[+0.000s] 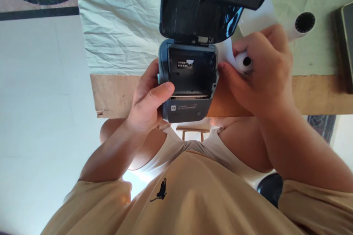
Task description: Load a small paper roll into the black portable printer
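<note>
A small dark label printer is tilted up at the table's near edge, its black lid swung open away from me. The bay inside holds no roll, and a small printed sticker shows on its floor. My left hand grips the printer's left side, thumb over the rim. Just to the right of the printer, my right hand is closed around a small white paper roll, with its hollow core facing me. A loose strip of paper runs from this roll beside the printer's right side.
Another white roll with a dark core lies at the right on the pale green cloth. A dark flat object sits at the far right edge. The bare wooden table edge runs in front of my knees.
</note>
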A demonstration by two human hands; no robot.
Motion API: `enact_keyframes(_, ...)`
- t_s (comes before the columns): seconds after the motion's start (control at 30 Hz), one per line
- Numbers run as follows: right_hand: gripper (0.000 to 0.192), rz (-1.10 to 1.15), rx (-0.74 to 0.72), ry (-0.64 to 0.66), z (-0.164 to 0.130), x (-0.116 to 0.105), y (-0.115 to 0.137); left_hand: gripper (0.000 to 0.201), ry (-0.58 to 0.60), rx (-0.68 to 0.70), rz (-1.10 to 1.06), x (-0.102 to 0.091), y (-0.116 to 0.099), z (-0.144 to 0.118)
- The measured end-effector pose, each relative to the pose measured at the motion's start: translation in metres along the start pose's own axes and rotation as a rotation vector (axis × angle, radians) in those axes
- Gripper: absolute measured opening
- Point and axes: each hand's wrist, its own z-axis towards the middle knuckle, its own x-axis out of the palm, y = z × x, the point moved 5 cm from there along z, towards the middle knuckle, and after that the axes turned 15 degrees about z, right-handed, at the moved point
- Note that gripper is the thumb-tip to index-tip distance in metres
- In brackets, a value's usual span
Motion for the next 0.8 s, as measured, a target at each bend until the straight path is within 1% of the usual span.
enact_keyframes(0.07, 0.022, 0.049, 0.051, 0.036, 0.0, 0.0, 0.0, 0.036, -0.01, 0.039, 0.006, 0.0, -0.003, -0.001)
enact_keyframes(0.17, 0.037, 0.144, 0.129, 0.06, -0.002, -0.001, 0.0, 0.033, -0.025, 0.036, -0.008, 0.001, -0.005, -0.002)
enact_keyframes(0.27, 0.049, 0.134, 0.15, 0.105, -0.004, 0.001, 0.0, 0.034, -0.031, 0.045, -0.023, 0.001, -0.005, -0.002)
enact_keyframes(0.33, 0.045, 0.107, 0.113, 0.123, -0.003, 0.003, -0.001, 0.031, -0.039, 0.049, -0.024, 0.002, -0.005, -0.002)
enact_keyframes(0.43, 0.03, 0.068, 0.038, 0.088, -0.001, 0.002, -0.003, 0.026, -0.038, 0.047, -0.025, 0.003, -0.006, -0.003)
enact_keyframes(0.47, 0.03, 0.083, 0.023, 0.081, -0.001, 0.002, -0.004, 0.026, -0.035, 0.052, -0.022, 0.003, -0.006, -0.003)
enact_keyframes(0.5, 0.034, 0.128, 0.02, 0.089, -0.001, 0.002, -0.004, 0.027, -0.033, 0.05, -0.015, 0.003, -0.006, -0.003)
enact_keyframes(0.6, 0.057, 0.333, 0.056, 0.148, -0.004, 0.005, -0.004, 0.032, -0.04, 0.014, 0.006, 0.003, -0.005, -0.002)
enact_keyframes(0.63, 0.061, 0.354, 0.064, 0.163, -0.004, 0.006, -0.004, 0.034, -0.04, 0.006, 0.009, 0.003, -0.005, -0.002)
enact_keyframes(0.7, 0.062, 0.3, 0.032, 0.191, -0.005, 0.008, 0.0, 0.035, -0.045, 0.001, 0.017, 0.003, -0.005, -0.002)
enact_keyframes(0.8, 0.049, 0.163, -0.016, 0.198, -0.003, 0.009, 0.003, 0.033, -0.068, 0.004, 0.038, 0.003, -0.006, -0.002)
